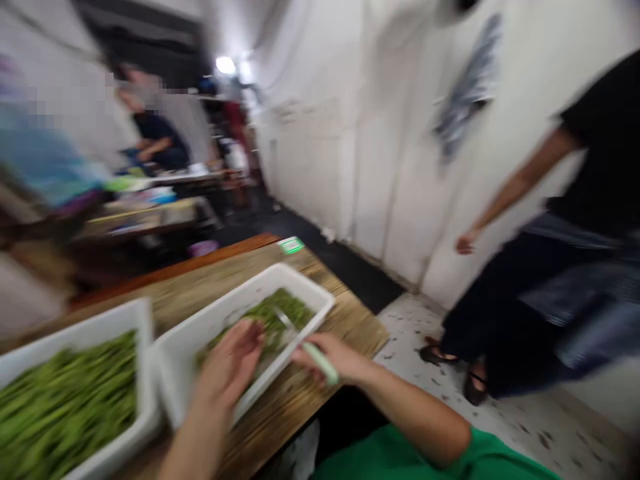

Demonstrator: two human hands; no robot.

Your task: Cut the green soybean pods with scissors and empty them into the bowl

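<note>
My right hand point(330, 360) is closed round the pale green handle of a small kitchen tool point(320, 363). The tool's metal end reaches over a white plastic tub point(175, 337); blur hides its exact kind. Inside that tub lies a layer of green, pod-like vegetables point(295, 310), heaped mostly toward the far right end. Over the same tub is my left hand point(233, 360), its fingers loosely curved and apart, with nothing visible in it. Beside it on the left stands a second white tub point(145, 373), filled with the same long green pods point(75, 397).
Both tubs stand on a wooden table point(357, 327), with a small green-and-white packet point(291, 245) at its far corner. A person in dark clothes point(530, 267) stands at the right by the white wall. Farther back, another person point(160, 137) sits near a cluttered table point(145, 213).
</note>
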